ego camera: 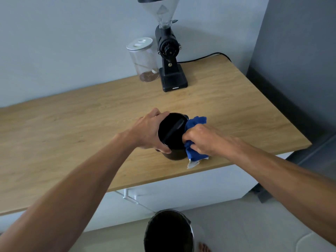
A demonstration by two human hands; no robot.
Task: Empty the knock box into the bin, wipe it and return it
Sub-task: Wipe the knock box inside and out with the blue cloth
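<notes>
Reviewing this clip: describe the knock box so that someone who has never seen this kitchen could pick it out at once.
Start at the wooden counter; near its front edge the two hands meet. The knock box is the black round tub gripped by the left hand, with a dark bar across its open top. Unlike the tall black grinder and the clear jar at the wall, it is squat, with a blue cloth pressed against its side by the right hand.

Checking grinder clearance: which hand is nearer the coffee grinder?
Right hand, slightly; it wipes the knock box below the coffee grinder. Left hand grips farther left.

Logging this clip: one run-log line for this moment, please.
stage: wiping | left hand: holds knock box | right hand: blue cloth on its side | bin: on floor
</notes>
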